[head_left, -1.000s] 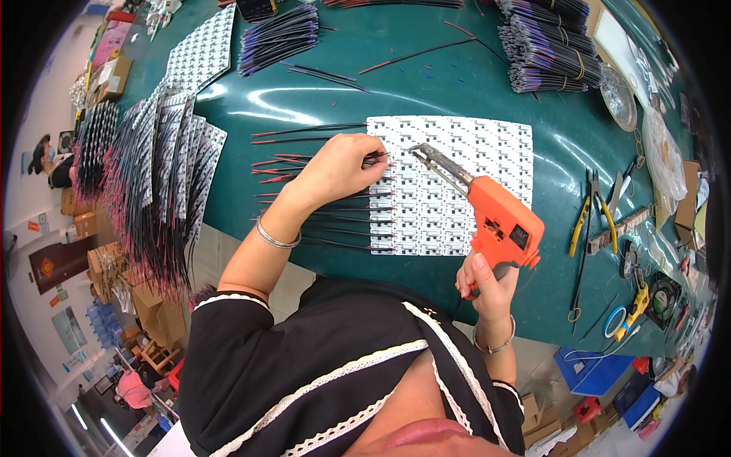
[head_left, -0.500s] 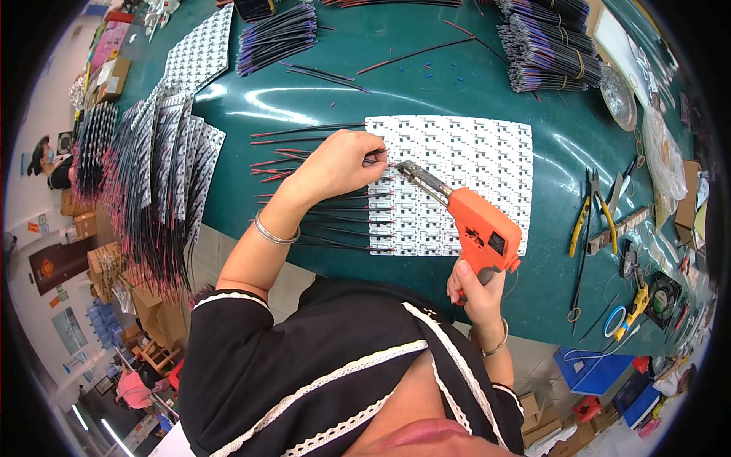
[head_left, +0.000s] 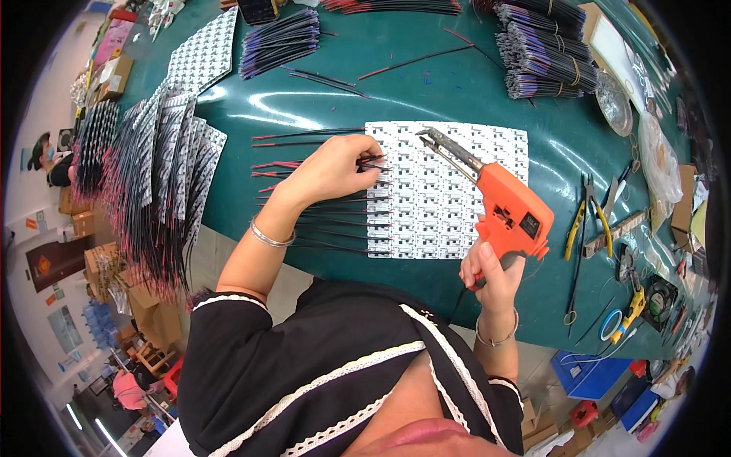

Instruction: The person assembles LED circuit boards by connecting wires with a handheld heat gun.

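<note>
A white panel of small circuit boards (head_left: 449, 221) lies flat on the green work surface, with pairs of red and black wires (head_left: 335, 226) running off its left edge. My left hand (head_left: 339, 166) is at that edge, thumb and fingers pinched on thin wires (head_left: 371, 161) whose ends reach the panel. In my right hand (head_left: 491, 278) is an orange soldering gun (head_left: 514, 213), gripped by its handle. The gun's metal tip points up and left, above the panel's upper part and apart from my left hand.
Wired panels (head_left: 164, 145) are stacked at the left table edge. Bundles of black wires (head_left: 548, 57) and another wire pile (head_left: 279, 42) lie at the back. Yellow-handled pliers (head_left: 575, 228), a metal dish (head_left: 614, 103) and a plastic bag (head_left: 661, 164) are on the right.
My right hand has drawn the soldering gun up and to the right, so its tip has left the spot beside my left fingers. My left hand has barely moved.
</note>
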